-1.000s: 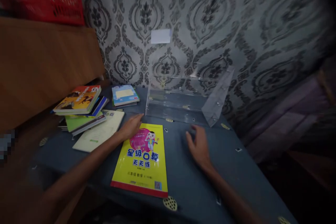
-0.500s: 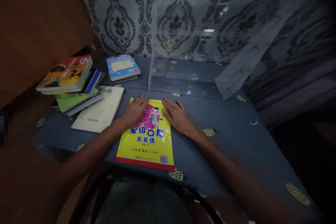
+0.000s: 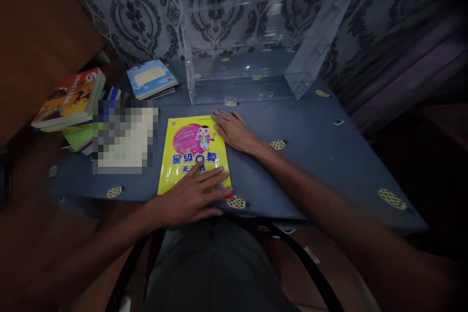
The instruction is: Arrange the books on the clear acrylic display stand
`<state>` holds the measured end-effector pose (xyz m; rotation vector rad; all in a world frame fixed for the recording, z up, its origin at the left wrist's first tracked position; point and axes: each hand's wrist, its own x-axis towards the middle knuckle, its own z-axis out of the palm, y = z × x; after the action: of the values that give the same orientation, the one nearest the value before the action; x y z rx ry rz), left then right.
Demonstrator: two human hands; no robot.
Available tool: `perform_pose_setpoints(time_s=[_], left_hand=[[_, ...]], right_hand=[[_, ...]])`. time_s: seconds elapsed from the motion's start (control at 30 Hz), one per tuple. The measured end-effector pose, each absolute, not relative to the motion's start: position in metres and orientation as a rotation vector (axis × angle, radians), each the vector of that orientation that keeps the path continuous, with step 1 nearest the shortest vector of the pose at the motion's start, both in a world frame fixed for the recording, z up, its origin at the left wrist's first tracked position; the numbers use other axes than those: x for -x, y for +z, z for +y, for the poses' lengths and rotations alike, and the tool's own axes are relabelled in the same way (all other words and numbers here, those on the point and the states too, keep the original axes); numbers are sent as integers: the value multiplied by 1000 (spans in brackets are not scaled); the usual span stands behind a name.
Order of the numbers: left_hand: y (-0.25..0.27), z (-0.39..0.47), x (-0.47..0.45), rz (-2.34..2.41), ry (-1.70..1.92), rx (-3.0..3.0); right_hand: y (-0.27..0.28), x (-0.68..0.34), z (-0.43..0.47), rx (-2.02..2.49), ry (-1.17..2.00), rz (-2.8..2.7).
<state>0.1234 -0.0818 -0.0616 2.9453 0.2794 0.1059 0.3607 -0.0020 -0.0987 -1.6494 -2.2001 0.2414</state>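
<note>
A yellow workbook with a pink circle and a cartoon child on its cover lies closed on the table in front of me. My left hand rests over its near edge, fingers spread and pointing right, hiding part of the lower cover. At the far right corner, my right hand lies flat with its fingertips on the book's edge and the palm on the cloth. Neither hand grasps anything.
A pile of books stands at the left, with a pale, pixelated book beside it. Behind is a stack with a blue cover. A clear acrylic rack stands at the back of the blue patterned tablecloth.
My left hand has moved from the workbook's top left down to its near edge. My right hand stays at the top right corner. The view has tilted down.
</note>
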Motion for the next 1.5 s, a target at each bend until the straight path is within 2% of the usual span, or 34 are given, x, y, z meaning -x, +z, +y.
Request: perform_pose_setpoints(time_s=[0.33,0.6,0.77,0.93,1.0,1.3,1.4,1.5], left_hand=[[-61,-102,-114,310,180,-3071],[-73,-126,-107,303,666,-3234],[-43,-122,-108,425,991,-2919],[13,-103,-95,1054,1247,-2282],[28,-93,-91,1170,1289,-2047],[67,-13,-91,976,1319,-1436],[61,26,-105,918,1179,-1397],[29,60,-124,1058,949,-1509]], right_hand=[[-90,-358,-9,1630,143,-2232],[-89,-364,-27,1474,163,-2252],[-91,-379,-37,1378,387,-2139],[-75,-386,-39,1188,750,-1843],[-65,-386,-39,1192,865,-1723],[-12,-391,-67,1371,720,-1331],[-4,-392,-81,1397,918,-1259],[-15,-391,-86,1437,1218,-1187]])
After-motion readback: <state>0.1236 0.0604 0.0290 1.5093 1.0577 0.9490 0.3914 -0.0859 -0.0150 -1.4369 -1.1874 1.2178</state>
